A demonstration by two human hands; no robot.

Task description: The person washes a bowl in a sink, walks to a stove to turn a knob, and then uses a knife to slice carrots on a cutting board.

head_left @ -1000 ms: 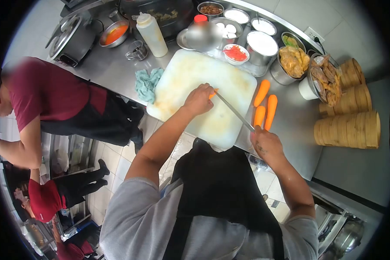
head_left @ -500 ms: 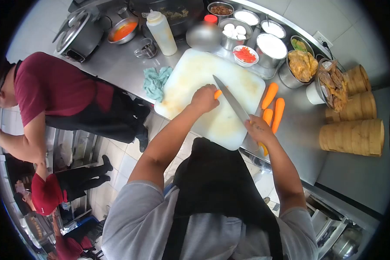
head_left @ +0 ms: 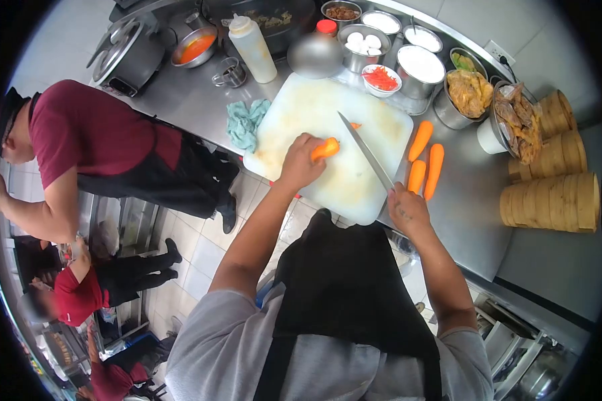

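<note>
The right hand [head_left: 408, 212] hides the handle of the knife [head_left: 365, 152], the left hand [head_left: 299, 162] covers one end of the carrot [head_left: 326, 148], and the far metal tubs [head_left: 416, 87] hold things too small to tell.

Single view, head-worn camera, fisheye lens, dark round vignette at corners. Looks forward and steeply down over wearer's own black apron [head_left: 341, 281]. Forearms run up-frame from bottom. Left hand [head_left: 299, 164] gripping carrot piece [head_left: 326, 148] and right hand [head_left: 408, 210] gripping knife [head_left: 364, 150] sit close, near frame centre, over white cutting board [head_left: 308, 110]. Steel counter [head_left: 468, 200] crosses upper frame on diagonal, tiled wall [head_left: 535, 33] at top right. Left side drops away to floor [head_left: 194, 247] and co-worker in red shirt [head_left: 93, 134].
</note>
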